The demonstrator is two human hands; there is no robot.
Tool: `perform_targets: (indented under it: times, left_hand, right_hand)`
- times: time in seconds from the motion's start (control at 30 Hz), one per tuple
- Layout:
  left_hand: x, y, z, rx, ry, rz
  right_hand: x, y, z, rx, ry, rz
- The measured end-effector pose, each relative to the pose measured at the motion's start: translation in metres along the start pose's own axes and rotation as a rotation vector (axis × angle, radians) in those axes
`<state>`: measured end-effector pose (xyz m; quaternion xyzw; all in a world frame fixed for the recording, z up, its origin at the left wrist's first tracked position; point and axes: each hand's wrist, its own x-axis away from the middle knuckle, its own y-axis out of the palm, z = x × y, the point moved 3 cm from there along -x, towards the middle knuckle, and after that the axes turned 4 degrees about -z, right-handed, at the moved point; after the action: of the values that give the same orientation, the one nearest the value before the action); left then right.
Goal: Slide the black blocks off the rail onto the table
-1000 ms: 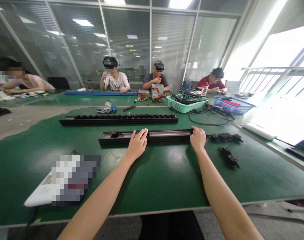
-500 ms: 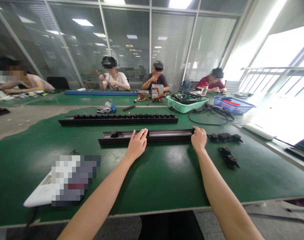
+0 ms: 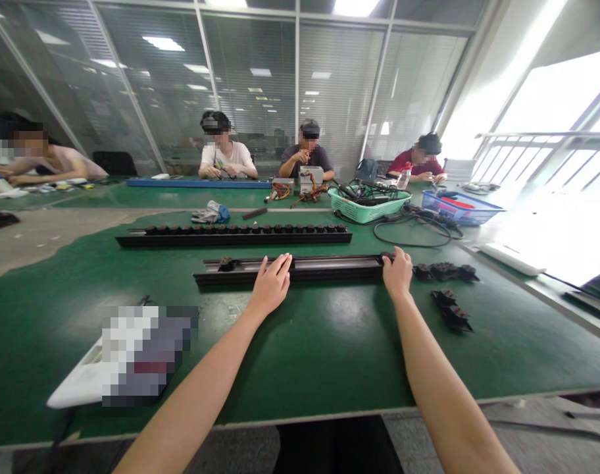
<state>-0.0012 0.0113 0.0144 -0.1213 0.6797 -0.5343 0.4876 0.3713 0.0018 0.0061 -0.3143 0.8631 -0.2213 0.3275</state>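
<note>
A long black rail [image 3: 329,273] with a pale inner channel lies crosswise on the green table in front of me. My left hand [image 3: 273,283] rests across its middle, fingers stretched forward over the channel. What lies beneath those fingers is mostly hidden. At the rail's right end, my right hand [image 3: 399,271] is closed with thumb and fingers around a small black part [image 3: 386,257], largely covered by the hand. One round black piece [image 3: 226,264] sits in the channel near the left end. Beside my right hand lies a row of similar black pieces [image 3: 444,270].
Behind is a second black rail [image 3: 233,239] filled with round pieces. More black pieces [image 3: 452,311] lie at right. A green basket [image 3: 366,209] of cables, a blue basket [image 3: 460,214] and gloves [image 3: 211,213] stand farther back. Several people sit across the table.
My right hand has shifted slightly right and up at the rail's end, showing more of the small black part. My left hand and the rail stay in place.
</note>
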Motion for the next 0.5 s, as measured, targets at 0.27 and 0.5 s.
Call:
perform_targets:
  times: [0.27, 0.5]
  left_hand:
    - [0.001, 0.001, -0.001, 0.012, 0.009, 0.012]
    - [0.001, 0.001, -0.002, 0.007, 0.009, 0.013]
  right_hand:
    - [-0.007, 0.003, 0.014, 0.046, -0.032, 0.012]
    - [-0.011, 0.0, 0.019, 0.119, -0.02, 0.01]
